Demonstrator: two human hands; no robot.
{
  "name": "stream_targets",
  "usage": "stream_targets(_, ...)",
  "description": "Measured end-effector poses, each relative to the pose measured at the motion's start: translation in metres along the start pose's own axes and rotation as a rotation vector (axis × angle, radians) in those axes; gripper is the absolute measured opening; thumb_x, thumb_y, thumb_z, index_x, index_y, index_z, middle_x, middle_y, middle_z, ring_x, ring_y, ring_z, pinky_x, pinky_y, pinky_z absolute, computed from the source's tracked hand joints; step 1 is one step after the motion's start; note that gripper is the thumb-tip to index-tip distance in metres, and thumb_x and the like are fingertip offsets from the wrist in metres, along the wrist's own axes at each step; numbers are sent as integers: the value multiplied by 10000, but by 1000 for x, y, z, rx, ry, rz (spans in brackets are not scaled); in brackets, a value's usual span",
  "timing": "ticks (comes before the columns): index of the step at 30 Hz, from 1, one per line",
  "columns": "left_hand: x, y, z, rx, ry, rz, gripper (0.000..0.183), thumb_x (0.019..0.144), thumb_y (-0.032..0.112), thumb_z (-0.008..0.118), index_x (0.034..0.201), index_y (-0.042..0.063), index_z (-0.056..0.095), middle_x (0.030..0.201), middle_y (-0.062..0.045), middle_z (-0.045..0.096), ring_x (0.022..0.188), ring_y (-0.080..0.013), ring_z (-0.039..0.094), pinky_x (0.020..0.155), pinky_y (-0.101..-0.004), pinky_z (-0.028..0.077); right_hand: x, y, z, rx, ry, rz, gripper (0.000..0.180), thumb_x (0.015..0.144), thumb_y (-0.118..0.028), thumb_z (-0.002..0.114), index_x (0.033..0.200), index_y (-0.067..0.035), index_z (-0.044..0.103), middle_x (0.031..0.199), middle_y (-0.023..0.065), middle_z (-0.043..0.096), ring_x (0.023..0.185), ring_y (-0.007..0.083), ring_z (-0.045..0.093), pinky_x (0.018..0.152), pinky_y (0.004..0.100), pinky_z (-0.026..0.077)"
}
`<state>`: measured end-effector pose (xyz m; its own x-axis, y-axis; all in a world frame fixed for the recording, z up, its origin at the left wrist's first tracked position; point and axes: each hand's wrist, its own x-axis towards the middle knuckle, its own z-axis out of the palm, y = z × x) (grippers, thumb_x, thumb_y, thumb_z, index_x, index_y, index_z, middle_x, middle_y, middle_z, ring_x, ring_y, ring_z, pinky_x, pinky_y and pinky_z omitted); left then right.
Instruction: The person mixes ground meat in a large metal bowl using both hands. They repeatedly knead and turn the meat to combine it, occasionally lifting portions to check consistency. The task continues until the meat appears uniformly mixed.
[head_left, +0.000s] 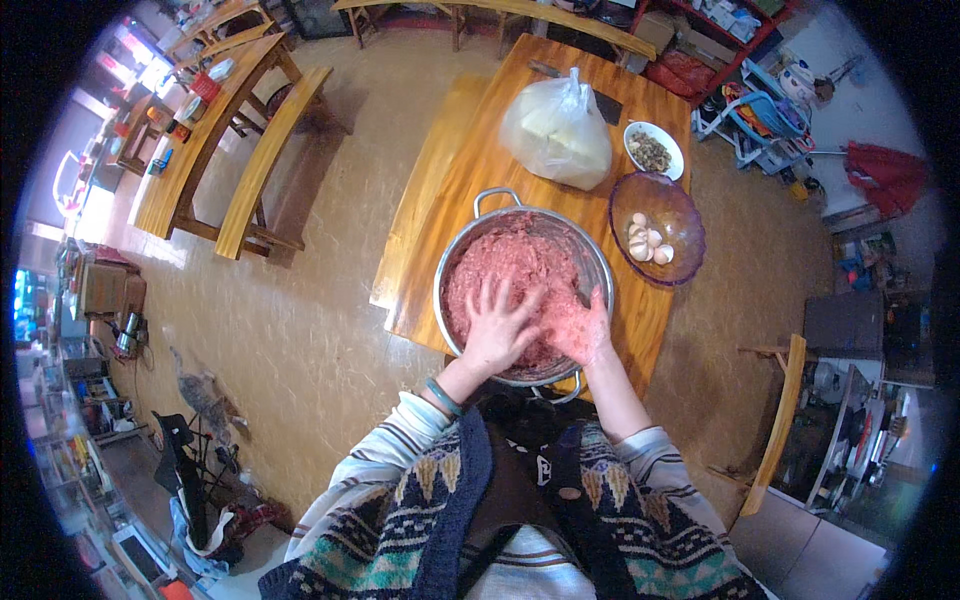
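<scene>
A large steel pot (609, 279) with loop handles stands before me, filled with raw minced meat (510, 251). My left hand (501, 322) is spread over the front left of the meat, fingers apart and pointing away from me. A green bangle (444, 397) circles that wrist. Bits of mince coat my right hand (579, 326), which is at the pot's right side with its thumb raised. Its fingers point leftward against the meat, and their tips are hard to make out.
The pot is near the front end of a wooden table (431, 315). Beyond it sit a tied plastic bag (559, 135), a white bowl (681, 169) of chopped food and a purple glass bowl (686, 247) with eggshells (649, 246). A bench (274, 165) and a cat (204, 394) are to the left.
</scene>
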<state>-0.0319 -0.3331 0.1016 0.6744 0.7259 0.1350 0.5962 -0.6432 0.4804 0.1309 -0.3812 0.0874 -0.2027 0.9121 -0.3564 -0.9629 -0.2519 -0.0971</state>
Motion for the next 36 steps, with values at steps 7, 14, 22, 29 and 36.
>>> stream_targets(7, -3, 18, 14, -33, -92, 141, 527, 764, 472, 430, 1249, 277, 362, 1357, -124, 156, 1228, -403, 91, 906, -624, 79, 11, 21, 9, -330, 302, -64, 789, 771, -652, 204, 1304, -69, 203, 1332, 141, 248, 1214, 300, 264, 970, 458, 245)
stream_targets(14, 7, -15, 29, 16, -61, -30, 479, 782, 483, 410, 1191, 237, 446, 1358, -115, 167, 1239, -395, 80, 916, -626, 58, 0, 18, 8, -93, -109, 169, 847, 725, -709, 197, 1329, -118, 138, 1336, 141, 222, 1193, 324, 274, 936, 533, 226)
stream_targets(22, 1, -33, 17, -100, 30, -101, 502, 764, 361, 473, 1243, 248, 373, 1356, -160, 128, 1218, -401, 114, 932, -582, 87, 5, 7, 7, -1638, 213, -113, 607, 777, -219, 529, 1307, -152, 240, 1347, 128, 225, 1192, 274, 312, 953, 350, 289)
stream_targets(29, -6, -5, -3, -52, -81, 187, 505, 716, 458, 499, 1191, 300, 437, 1339, -127, 187, 1215, -391, 124, 915, -602, 88, 15, 30, 4, -2506, 473, 303, 633, 706, -15, 473, 1279, -214, 295, 1297, 174, 279, 1044, 362, 446, 842, 382, 408)
stream_targets(36, 0, -22, 16, 6, -92, 69, 480, 700, 394, 551, 1153, 253, 482, 1327, -118, 215, 1227, -385, 110, 936, -605, 51, 1, 26, 2, -2568, 305, -126, 647, 689, 4, 474, 1271, -226, 311, 1295, 176, 285, 1029, 370, 456, 842, 388, 407)
